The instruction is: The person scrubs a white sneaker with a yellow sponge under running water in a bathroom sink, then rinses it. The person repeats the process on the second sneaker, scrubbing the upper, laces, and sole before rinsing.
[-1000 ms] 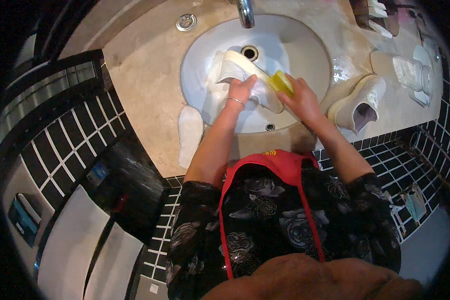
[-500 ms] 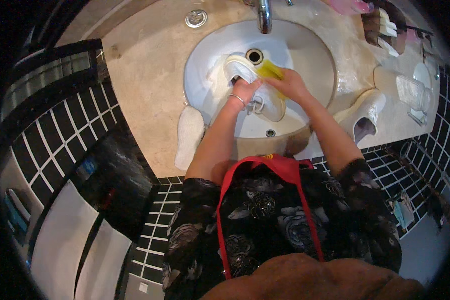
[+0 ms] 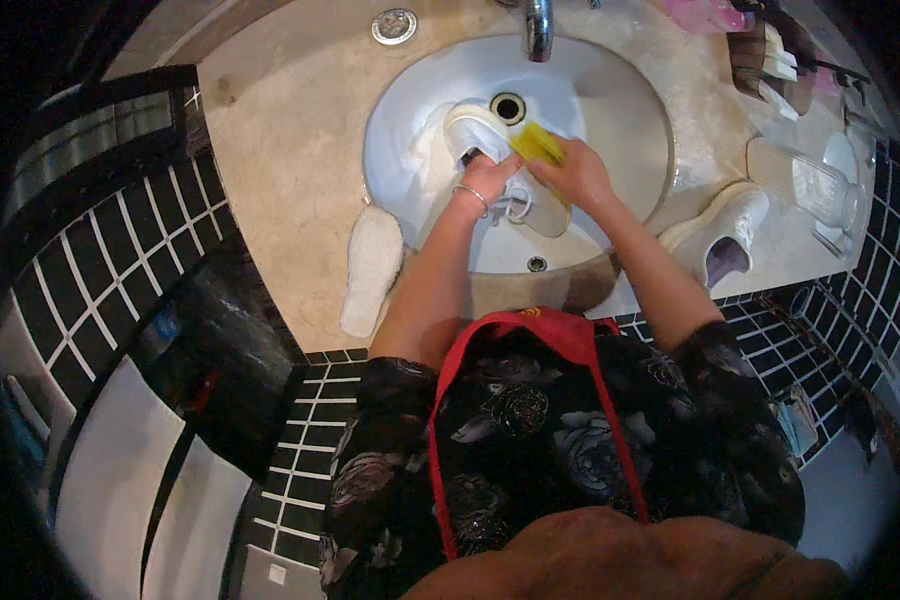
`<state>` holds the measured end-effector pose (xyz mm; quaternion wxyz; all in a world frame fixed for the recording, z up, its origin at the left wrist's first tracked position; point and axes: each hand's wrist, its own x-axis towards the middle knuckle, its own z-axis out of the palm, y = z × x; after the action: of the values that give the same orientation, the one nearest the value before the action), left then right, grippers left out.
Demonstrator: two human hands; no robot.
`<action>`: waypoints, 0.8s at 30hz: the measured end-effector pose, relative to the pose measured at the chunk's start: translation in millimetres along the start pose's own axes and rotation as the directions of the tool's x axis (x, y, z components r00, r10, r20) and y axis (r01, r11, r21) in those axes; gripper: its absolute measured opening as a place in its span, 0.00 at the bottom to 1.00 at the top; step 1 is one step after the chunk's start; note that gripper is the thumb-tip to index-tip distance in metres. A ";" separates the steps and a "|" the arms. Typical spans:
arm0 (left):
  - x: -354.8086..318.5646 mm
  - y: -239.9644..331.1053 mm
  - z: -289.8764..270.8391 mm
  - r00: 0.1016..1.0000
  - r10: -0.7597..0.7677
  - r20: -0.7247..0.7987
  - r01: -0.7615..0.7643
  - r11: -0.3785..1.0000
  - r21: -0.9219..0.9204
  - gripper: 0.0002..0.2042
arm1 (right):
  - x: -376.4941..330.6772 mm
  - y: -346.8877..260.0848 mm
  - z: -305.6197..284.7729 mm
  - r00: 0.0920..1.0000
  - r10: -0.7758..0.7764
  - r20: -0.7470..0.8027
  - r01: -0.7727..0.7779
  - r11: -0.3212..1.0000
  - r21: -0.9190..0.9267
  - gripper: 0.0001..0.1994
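Now your left hand (image 3: 485, 180) grips the white shoe (image 3: 490, 150) in the sink (image 3: 610, 100), shifted nearer the drain (image 3: 507, 107) than a second ago. Your right hand (image 3: 575, 178) presses the yellow brush (image 3: 536, 143) closer to its toe; scrubbing continues.

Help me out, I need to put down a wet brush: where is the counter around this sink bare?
The widest bare patch is the counter left of the basin, between the round metal cap and the white insole. The right side is crowded: a white shoe, a clear container and a rack.
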<state>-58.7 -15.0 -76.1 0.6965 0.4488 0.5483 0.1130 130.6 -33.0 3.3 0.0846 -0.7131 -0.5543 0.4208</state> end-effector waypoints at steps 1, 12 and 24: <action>3.7 -2.5 -0.4 0.998 -0.013 -0.056 0.018 0.994 0.106 0.18 | 15.8 -10.0 7.1 0.998 -0.053 -0.040 0.051 0.997 -0.055 0.29; -2.2 13.1 -5.1 0.996 -0.036 0.087 0.074 0.867 -0.493 0.18 | 0.8 28.0 0.3 0.998 -0.052 -0.033 0.048 0.992 -0.120 0.32; 8.5 7.3 -3.4 0.994 0.090 0.067 -0.034 0.808 -0.589 0.24 | 7.8 18.2 4.5 0.999 0.029 -0.038 -0.035 0.986 -0.163 0.33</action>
<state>-56.1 -3.7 -76.2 0.8212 0.2345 0.4392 0.2787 140.8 -34.6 -14.1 0.0289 -0.7338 -0.5738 0.3627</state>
